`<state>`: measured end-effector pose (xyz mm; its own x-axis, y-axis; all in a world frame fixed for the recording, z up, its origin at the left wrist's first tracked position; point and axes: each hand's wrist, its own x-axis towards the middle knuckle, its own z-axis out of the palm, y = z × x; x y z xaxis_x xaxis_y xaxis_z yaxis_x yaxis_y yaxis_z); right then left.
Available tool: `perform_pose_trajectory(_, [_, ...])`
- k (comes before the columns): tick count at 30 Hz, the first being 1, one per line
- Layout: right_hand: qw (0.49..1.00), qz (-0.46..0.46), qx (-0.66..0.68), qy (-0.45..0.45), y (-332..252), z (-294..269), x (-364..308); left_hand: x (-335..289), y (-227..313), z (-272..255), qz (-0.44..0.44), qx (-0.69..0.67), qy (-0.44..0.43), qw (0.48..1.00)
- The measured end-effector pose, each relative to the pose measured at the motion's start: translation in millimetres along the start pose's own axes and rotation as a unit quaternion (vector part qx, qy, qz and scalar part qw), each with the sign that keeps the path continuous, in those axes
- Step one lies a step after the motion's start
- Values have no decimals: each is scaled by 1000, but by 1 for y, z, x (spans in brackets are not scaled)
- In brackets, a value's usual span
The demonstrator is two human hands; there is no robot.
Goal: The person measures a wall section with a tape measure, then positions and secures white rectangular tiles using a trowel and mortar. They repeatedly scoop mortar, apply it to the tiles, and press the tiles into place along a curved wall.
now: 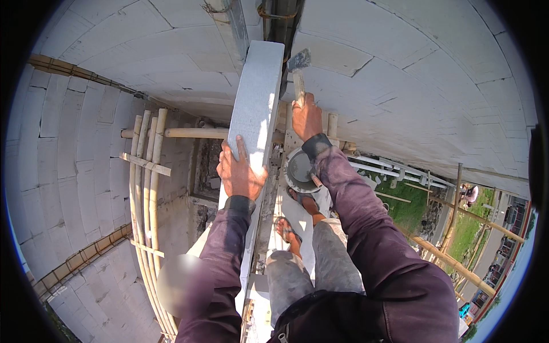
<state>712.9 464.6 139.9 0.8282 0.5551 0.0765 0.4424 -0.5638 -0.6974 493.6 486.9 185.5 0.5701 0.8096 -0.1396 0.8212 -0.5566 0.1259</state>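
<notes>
A long, pale grey lightweight concrete block (257,91) lies along the top of the wall course in front of me, its far end against the upright post. My left hand (242,174) rests flat on the block's near part, fingers spread. Just right of the block, my right hand (307,119) is closed round the wooden handle of a hammer (299,60). The hammer's dark, mortar-smeared head points away from me, raised beside the block's far end. Under my right forearm stands a round bucket (301,168) with grey wet mortar in it.
My sandalled feet (289,228) stand on a narrow platform right of the block. Tied bamboo poles (150,183) form a ladder at left, near a deep opening. Block walls (412,74) rise ahead and at both sides. Bamboo rails (452,263) and grass lie far below, right.
</notes>
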Motion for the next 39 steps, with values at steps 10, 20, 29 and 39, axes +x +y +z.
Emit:
perform_pose_trajectory(10, [950, -220, -150, -161, -37, -39, 55, 9, 6, -3, -33, -41, -42, 998])
perform_pose_trajectory(20, [925, -233, -146, -262, -43, -60, 3, 7, -12, -10, -42, -108, -108, 987])
perform_pose_trajectory(29, [905, -255, -135, -312, -50, -74, -40, -5, -19, -11, -43, -153, -90, 983])
perform_pose_trajectory(39, [896, -241, -200, -314, -19, -68, -45, 5, -11, -13, -33, -152, -87, 984])
